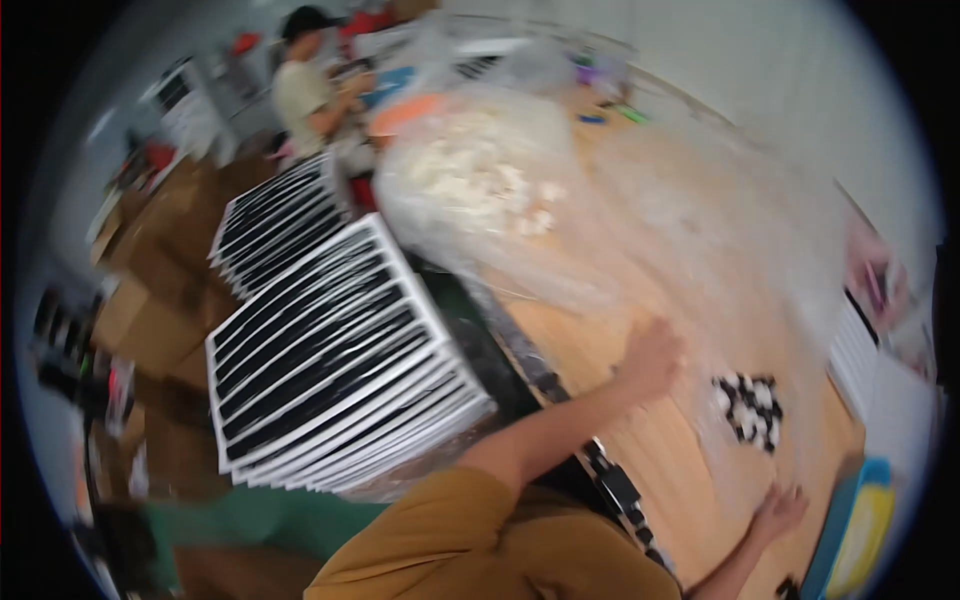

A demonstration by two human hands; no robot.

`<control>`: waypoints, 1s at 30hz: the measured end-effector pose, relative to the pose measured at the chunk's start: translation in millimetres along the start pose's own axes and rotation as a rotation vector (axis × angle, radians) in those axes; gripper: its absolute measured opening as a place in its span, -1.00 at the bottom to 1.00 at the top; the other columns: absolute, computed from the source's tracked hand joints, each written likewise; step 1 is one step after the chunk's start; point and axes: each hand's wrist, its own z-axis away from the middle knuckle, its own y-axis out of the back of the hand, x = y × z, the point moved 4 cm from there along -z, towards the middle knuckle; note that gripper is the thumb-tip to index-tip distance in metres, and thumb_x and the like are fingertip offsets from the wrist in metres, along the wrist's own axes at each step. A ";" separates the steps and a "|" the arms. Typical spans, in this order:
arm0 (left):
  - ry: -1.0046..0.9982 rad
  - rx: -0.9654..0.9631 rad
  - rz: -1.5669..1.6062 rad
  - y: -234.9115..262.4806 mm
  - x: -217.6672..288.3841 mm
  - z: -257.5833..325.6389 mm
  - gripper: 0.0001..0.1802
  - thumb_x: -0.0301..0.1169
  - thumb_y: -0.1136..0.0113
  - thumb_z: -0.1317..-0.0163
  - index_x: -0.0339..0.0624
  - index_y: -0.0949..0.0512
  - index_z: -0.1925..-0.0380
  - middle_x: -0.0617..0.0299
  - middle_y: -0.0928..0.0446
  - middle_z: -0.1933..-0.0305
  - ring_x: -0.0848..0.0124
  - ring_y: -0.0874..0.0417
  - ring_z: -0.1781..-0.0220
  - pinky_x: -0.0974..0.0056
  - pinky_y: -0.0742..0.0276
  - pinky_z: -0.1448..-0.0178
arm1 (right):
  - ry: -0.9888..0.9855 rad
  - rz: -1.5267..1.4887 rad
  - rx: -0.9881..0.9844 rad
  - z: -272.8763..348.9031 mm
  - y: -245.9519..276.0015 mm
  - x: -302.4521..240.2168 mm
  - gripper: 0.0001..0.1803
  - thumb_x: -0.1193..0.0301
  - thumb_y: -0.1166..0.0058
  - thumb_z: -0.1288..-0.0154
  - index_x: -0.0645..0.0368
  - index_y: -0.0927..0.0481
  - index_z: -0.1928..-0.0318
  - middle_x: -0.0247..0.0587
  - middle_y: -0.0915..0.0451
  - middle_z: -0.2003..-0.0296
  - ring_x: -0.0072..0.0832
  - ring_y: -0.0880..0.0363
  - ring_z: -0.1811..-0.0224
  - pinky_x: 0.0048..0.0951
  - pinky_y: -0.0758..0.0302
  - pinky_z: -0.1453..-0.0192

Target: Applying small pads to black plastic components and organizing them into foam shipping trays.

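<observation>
My left hand (655, 357) reaches over the wooden table (640, 450) at the edge of a clear plastic sheet or bag (740, 250). Motion smears its fingers, so I cannot make out whether it grips the plastic. My right hand (780, 512) is lower on the table, its fingers slightly bent and apart, with nothing visible in them. Between the hands and to the right lies a small cluster of black and white pieces (750, 410), apparently under or inside the clear plastic. Farther off, a large clear bag (400, 195) holds many cream-white small pieces (480, 185).
Left of the table stand two stacks of black-and-white striped panels (330, 350), (285, 220). Cardboard boxes (150, 320) are behind them. A blue and yellow bin (860, 525) sits at the right edge. Another person (305, 90) works at the far end.
</observation>
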 end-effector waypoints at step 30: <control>0.116 0.059 0.046 3.9 -8.7 -8.5 -0.46 -0.63 0.01 -0.08 -0.31 -0.39 -0.16 -0.46 -0.09 -0.38 -0.34 -0.06 -0.43 -0.16 0.01 -0.49 | -0.236 -0.179 0.044 -0.9 15.8 -6.2 -0.31 0.15 -0.26 -0.12 0.16 -0.39 -0.22 0.29 -0.26 -0.28 0.16 -0.14 -0.35 0.05 -0.07 -0.41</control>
